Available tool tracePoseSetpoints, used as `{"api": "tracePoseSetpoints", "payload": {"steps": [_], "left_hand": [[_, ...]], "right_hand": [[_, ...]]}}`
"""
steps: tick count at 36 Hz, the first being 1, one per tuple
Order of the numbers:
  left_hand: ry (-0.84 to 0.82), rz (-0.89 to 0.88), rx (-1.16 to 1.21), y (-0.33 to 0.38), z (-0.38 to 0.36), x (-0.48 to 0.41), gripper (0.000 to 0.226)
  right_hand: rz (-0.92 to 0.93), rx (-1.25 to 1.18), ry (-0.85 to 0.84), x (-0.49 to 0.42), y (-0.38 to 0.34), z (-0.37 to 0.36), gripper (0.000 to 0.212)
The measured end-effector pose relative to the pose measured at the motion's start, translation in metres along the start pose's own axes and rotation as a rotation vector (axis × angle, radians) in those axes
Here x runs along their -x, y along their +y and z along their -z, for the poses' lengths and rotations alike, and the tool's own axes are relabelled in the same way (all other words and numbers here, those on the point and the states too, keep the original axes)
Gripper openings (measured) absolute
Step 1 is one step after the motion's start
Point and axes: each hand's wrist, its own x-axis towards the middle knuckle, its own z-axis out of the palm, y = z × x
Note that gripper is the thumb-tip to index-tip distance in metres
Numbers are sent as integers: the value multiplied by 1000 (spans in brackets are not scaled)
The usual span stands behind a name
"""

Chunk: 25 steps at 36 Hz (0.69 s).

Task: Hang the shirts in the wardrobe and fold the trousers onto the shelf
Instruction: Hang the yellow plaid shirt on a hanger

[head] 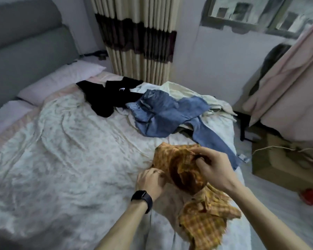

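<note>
Head — left hand (150, 179), right hand (213, 168) hold shirt (204, 224) (bed (61, 159) edge).

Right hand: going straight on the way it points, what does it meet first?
The orange plaid shirt, which the right hand grips; past that bunch, probably the floral bedcover, though depth is unclear.

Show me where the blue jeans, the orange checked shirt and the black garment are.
blue jeans (163, 118), head view, seat area
orange checked shirt (206, 224), head view, lower hanging part
black garment (105, 100), head view, its middle
</note>
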Motion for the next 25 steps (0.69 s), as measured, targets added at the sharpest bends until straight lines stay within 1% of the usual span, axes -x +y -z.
{"api": "tracePoseSetpoints", "payload": {"steps": [3,7,9,12,14,17,19,21,23,25], "left_hand": [[56,-6,67,23,2,10,38],[108,9,87,48,5,24,35],[125,86,118,60,2,30,37],[162,217,141,61,2,30,58],[201,288,125,56,2,27,63],[224,358,94,44,7,26,54],[167,355,64,34,10,26,43],[129,328,87,29,15,26,29],[109,303,110,25,21,27,27],[142,283,112,19,30,30,27]], "right_hand": [[2,-56,25,0,-3,21,38],[33,-92,-10,-1,-12,33,38],[56,-92,-40,4,-15,40,38],[84,-93,-68,4,-22,44,37],[105,-104,-74,5,-28,48,38],[125,-151,-62,6,-35,58,38],[127,-196,-47,6,-38,66,39],[131,-220,-28,5,-40,76,40],[135,-219,-8,4,-41,85,43],[124,-220,21,1,-39,92,43]]}}
